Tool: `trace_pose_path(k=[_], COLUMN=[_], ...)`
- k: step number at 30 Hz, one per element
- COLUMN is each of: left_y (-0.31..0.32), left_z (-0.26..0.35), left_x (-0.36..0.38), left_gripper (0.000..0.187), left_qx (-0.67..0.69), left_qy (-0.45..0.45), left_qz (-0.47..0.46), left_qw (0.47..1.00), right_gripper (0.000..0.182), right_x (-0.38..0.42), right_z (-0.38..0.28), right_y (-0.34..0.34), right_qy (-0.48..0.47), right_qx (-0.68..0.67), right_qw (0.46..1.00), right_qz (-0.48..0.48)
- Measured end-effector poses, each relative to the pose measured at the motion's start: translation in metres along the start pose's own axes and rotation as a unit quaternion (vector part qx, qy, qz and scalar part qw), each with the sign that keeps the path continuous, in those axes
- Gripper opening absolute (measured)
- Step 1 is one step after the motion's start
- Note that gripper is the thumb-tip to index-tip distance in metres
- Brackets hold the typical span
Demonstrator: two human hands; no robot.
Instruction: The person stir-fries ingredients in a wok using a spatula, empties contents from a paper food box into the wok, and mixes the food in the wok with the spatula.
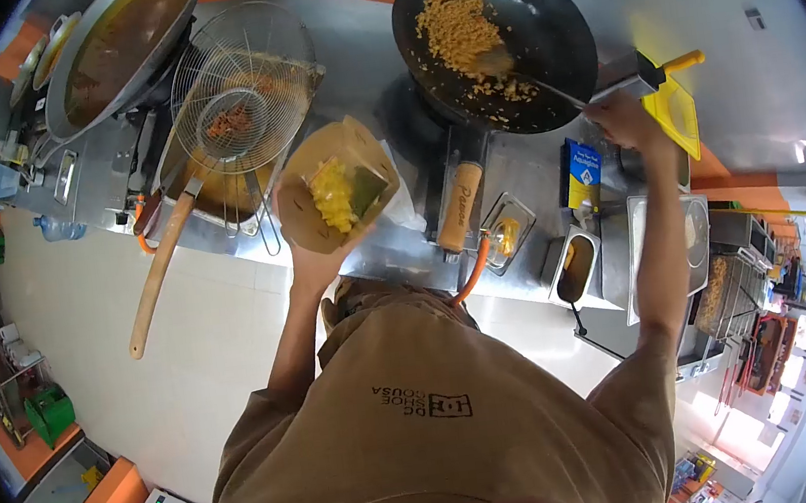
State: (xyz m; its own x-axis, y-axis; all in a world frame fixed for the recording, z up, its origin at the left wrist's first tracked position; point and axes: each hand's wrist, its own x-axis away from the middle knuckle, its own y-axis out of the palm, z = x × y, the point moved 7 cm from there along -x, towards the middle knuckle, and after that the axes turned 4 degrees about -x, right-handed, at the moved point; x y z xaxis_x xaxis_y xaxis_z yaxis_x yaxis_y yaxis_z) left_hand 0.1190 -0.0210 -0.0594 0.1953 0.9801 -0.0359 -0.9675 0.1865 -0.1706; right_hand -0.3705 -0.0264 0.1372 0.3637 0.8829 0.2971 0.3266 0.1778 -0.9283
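L hand [310,262]: fingers cupped under paper box [336,185] w/ yellow food | R hand [621,112]: fingers clenched on ladle handle [603,90], long axis running from fingers into wok [498,37] of fried rice | wok nearer R.

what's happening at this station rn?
A person in a tan shirt stands at a steel cooking counter. Their left hand holds up an open paper box with yellow food in it. Their right hand grips the handle of a ladle whose bowl sits in a black wok of crumbly golden fried food. To the left, a wire skimmer rests over a second vessel, beside a big steel wok of brown liquid.
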Motion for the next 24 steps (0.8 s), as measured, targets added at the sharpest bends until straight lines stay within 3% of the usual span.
trace_pose_path(k=[4, 6, 7, 9, 10, 12, 13, 15, 16, 18, 19, 22, 24], left_y=[0.008, -0.003, -0.005, -0.016, -0.019, -0.025, -0.027, -0.029, -0.029, -0.038, -0.042, -0.051, -0.057], left_z=[0.041, 0.04, 0.038, 0.038, 0.04, 0.045, 0.047, 0.048, 0.047, 0.05, 0.052, 0.069, 0.059], left_x=[-0.015, -0.015, -0.015, -0.015, -0.017, -0.023, -0.023, -0.014, -0.009, -0.005, -0.002, 0.016, 0.024], left_gripper=[0.121, 0.12, 0.12, 0.121, 0.121, 0.122, 0.122, 0.124, 0.124, 0.124, 0.124, 0.126, 0.126], left_qx=[0.072, 0.025, 0.026, 0.028, 0.029, 0.026, 0.024, 0.022, 0.023, -0.045, -0.044, -0.03, -0.048], left_qy=[-0.037, -0.018, -0.016, 0.008, 0.013, 0.015, 0.014, 0.005, 0.006, 0.032, 0.037, 0.026, 0.002], left_qz=[-0.041, 0.018, 0.02, 0.049, 0.047, 0.039, 0.036, 0.032, 0.032, 0.069, 0.075, 0.098, 0.109], left_qw=[0.996, 0.999, 0.999, 0.998, 0.998, 0.999, 0.999, 0.999, 0.999, 0.996, 0.996, 0.994, 0.993], right_gripper=[0.033, 0.033, 0.033, 0.034, 0.034, 0.031, 0.031, 0.028, 0.028, 0.027, 0.027, 0.026, 0.024], right_x=[0.007, 0.015, 0.012, -0.004, -0.018, -0.06, -0.075, -0.1, -0.104, -0.117, -0.13, -0.179, -0.197], right_z=[-0.023, -0.02, -0.016, 0.009, 0.031, 0.056, 0.046, 0.04, 0.041, 0.021, 0.029, 0.07, 0.063], right_y=[-0.006, -0.039, -0.047, -0.055, -0.06, -0.049, -0.046, -0.033, -0.034, -0.043, -0.06, -0.119, -0.148], right_qy=[-0.018, -0.093, -0.094, 0.005, 0.006, -0.151, -0.15, 0.027, 0.027, -0.09, -0.095, -0.162, -0.242], right_qx=[-0.061, 0.043, 0.044, 0.029, 0.028, 0.127, 0.127, 0.003, 0.004, -0.032, -0.03, 0.054, 0.287], right_qw=[0.997, 0.989, 0.989, 0.999, 0.999, 0.98, 0.98, 0.999, 0.999, 0.995, 0.995, 0.985, 0.891], right_qz=[-0.031, 0.106, 0.108, 0.028, 0.033, 0.007, 0.01, -0.026, -0.025, -0.01, -0.006, 0.037, 0.254])
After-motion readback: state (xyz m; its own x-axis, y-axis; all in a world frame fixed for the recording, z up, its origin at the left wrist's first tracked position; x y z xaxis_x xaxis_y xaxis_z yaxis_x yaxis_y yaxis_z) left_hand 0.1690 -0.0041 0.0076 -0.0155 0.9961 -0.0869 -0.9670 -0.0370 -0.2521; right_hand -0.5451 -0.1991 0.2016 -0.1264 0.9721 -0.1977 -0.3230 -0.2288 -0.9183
